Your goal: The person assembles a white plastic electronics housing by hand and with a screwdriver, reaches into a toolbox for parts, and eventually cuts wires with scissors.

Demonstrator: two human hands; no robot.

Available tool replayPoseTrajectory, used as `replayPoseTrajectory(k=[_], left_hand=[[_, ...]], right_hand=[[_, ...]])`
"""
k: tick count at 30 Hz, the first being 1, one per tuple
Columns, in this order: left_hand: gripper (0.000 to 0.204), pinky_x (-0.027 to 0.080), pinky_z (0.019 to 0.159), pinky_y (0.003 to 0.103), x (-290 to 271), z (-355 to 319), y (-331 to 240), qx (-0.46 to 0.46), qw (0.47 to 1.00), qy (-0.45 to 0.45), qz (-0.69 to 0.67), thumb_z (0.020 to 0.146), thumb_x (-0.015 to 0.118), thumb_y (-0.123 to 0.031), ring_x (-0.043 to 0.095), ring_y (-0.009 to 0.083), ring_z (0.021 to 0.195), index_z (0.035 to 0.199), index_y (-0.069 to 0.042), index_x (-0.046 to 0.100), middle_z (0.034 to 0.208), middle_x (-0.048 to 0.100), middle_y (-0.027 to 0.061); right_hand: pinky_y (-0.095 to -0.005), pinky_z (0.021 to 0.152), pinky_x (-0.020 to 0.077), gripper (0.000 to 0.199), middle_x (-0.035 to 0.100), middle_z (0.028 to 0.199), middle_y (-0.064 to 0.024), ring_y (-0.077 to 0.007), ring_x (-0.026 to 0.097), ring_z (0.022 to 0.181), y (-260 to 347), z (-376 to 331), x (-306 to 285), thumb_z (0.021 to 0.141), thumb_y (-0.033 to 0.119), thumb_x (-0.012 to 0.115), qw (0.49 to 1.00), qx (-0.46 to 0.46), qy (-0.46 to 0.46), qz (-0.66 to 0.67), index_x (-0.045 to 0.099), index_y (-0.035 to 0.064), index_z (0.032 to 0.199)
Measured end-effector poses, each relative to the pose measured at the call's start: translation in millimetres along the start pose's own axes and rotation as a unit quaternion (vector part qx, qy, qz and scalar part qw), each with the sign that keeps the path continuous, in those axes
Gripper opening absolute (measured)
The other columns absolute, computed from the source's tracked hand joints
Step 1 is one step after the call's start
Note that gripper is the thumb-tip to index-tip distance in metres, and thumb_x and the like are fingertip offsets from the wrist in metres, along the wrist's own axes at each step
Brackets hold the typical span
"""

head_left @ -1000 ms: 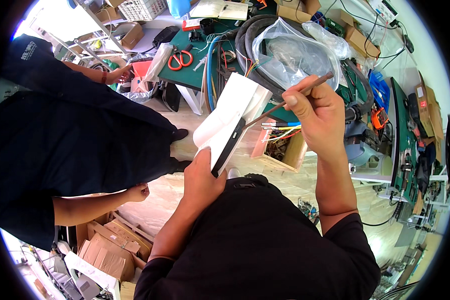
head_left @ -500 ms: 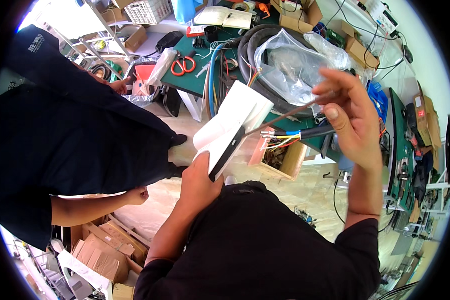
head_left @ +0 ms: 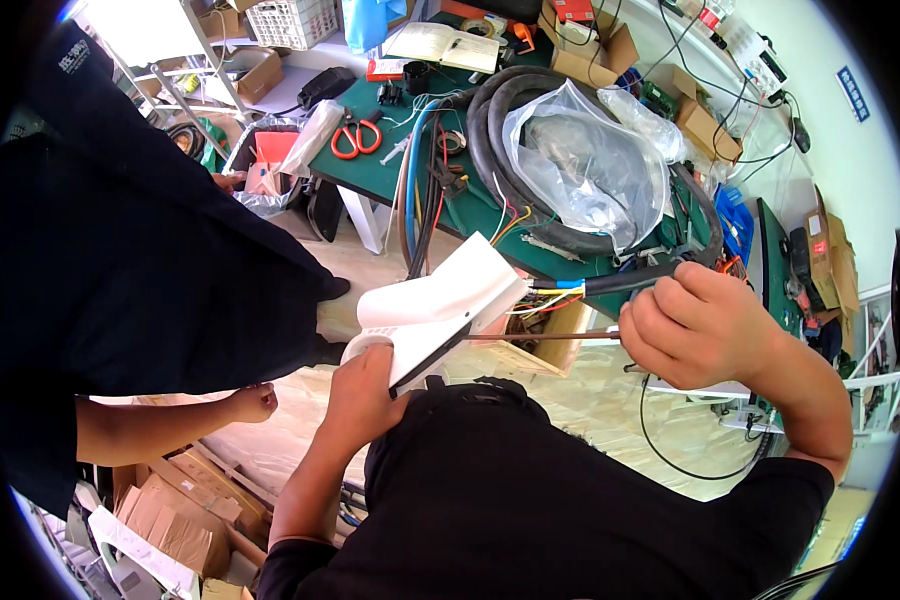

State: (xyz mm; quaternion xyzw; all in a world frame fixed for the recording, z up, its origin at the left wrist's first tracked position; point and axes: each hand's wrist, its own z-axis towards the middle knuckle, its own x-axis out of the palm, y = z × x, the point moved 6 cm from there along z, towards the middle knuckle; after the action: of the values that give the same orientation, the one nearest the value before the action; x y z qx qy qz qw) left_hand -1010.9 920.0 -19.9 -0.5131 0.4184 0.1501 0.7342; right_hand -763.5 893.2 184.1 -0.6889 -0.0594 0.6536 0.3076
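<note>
My left hand (head_left: 362, 395) is closed on the lower end of a white plastic housing (head_left: 440, 290) with a curved body and a black strip along one edge. From that edge a thin brown cord (head_left: 545, 337) runs straight across to my right hand (head_left: 705, 325), whose fingers are curled tight around its other end. The cord looks taut between the two. Whatever it joins inside the housing is hidden. Just beyond, a thick black cable (head_left: 630, 278) with stripped coloured wires lies at the bench edge, close to my right knuckles.
A green bench (head_left: 370, 180) carries a coil of black cable (head_left: 490, 110), a clear plastic bag (head_left: 580, 170), red-handled scissors (head_left: 356, 138) and an open notebook (head_left: 440, 46). A wooden box (head_left: 565, 345) sits below its edge. Another person (head_left: 150, 280) in dark clothes stands at left, near cardboard boxes (head_left: 180, 520).
My right hand has gone from loosely spread fingers to a fist on the cord and moved down and outward. The housing has tilted flatter, and the cord is now nearly level.
</note>
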Motion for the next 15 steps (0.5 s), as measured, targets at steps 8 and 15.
replayPoseTrajectory(k=[8, 15], left_hand=[[0.04, 0.049, 0.066, 0.046, -1, -5, 9, 0.015, 0.999, -0.026, 0.021, 0.062, 0.075, -0.005, 0.06, 0.0422, 0.079, 0.092, 0.0, 0.049, 0.086, 0.058, 0.0204], [0.042, 0.049, 0.067, 0.047, -1, -1, 12, 0.003, 1.0, -0.017, 0.007, 0.061, 0.075, -0.004, 0.06, 0.0419, 0.079, 0.094, 0.0, 0.049, 0.085, 0.058, 0.0194]], right_hand=[[-0.0345, 0.054, 0.044, 0.019, 0.052, 0.069, -0.0032, -0.0197, 0.052, 0.062, -6, -24, 63, 0.086, 0.023, 0.065, 0.646, 0.416, 0.256, 0.587, 0.061, 0.0051, 0.082], [-0.026, 0.054, 0.0411, 0.025, 0.052, 0.072, -0.0009, -0.0139, 0.051, 0.065, 8, 11, 18, 0.078, 0.015, 0.066, 0.996, 0.045, 0.005, 0.074, 0.064, 0.0043, 0.1]])
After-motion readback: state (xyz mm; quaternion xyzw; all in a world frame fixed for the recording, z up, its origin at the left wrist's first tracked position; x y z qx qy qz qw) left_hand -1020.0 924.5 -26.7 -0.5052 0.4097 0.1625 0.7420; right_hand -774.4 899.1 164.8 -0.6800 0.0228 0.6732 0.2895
